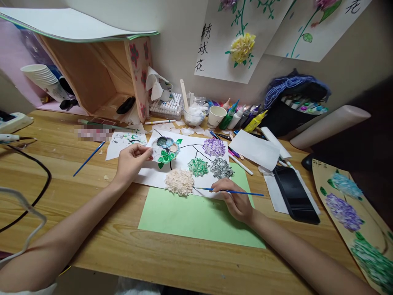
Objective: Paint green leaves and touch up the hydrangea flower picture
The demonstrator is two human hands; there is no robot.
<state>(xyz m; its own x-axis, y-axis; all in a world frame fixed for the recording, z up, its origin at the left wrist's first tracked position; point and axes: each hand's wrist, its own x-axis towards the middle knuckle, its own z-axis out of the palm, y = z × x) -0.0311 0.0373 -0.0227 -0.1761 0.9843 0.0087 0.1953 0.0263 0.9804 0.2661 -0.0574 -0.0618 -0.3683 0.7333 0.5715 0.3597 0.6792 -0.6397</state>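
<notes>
My left hand [133, 162] pinches the edge of a flower-shaped paint palette [166, 149] smeared with green, dark and pale paint, over the left part of a white sheet [150, 177]. My right hand [231, 196] grips a thin blue paintbrush [245, 192], its tip beside the lower right edge of a cream textured flower [179, 182]. On the sheet are also a purple flower [214, 147], a green flower [198, 167] and a grey flower [221, 168], with dark painted stems between them. Green paper [196, 221] lies under the sheet.
A black phone [296, 194] lies at the right, near a painted flower panel [344, 209]. Paint bottles [229, 119], a paper cup [216, 116] and a bowl of tissue [195, 114] stand at the back. A second blue brush [89, 159] and stained paper [125, 141] lie left.
</notes>
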